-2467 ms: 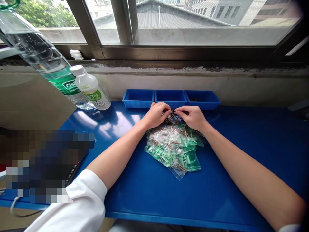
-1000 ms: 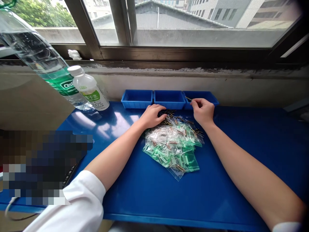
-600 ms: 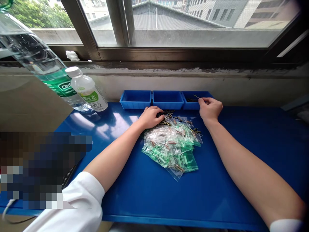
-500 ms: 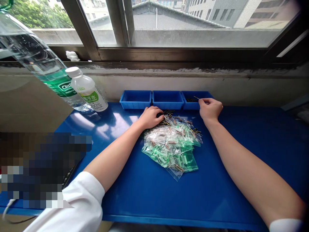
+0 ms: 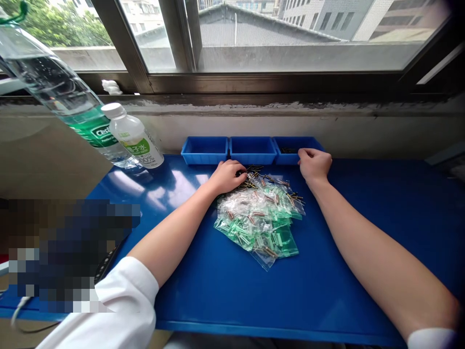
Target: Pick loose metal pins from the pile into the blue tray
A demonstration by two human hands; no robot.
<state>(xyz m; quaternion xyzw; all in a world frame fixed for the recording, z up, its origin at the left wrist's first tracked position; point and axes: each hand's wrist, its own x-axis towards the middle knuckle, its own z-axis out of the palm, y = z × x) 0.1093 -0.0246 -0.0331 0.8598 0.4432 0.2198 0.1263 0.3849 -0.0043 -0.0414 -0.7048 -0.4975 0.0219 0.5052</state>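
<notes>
A heap of small clear and green plastic bags [image 5: 259,213] with copper-coloured pieces inside lies on the blue table. Thin black and gold pins [image 5: 254,169] are scattered at its back edge, and more stick out on its right side. My left hand [image 5: 228,177] rests at the heap's back left, fingers curled over the dark pins; what it holds, if anything, is hidden. At the front of the right blue bin [image 5: 298,158], which has dark pins inside, my right hand [image 5: 315,164] is closed with fingertips pinched; no object shows between them.
The middle bin [image 5: 252,158] and left bin [image 5: 204,158] stand beside the right one, against the wall. A large water bottle [image 5: 82,109] and a small white bottle [image 5: 136,138] stand at the back left. A blurred dark object [image 5: 76,252] lies at the left.
The thin pin that stuck out of my right fingertips over the right bin no longer shows. My right hand has shifted very slightly left; my left hand stays on the heap.
</notes>
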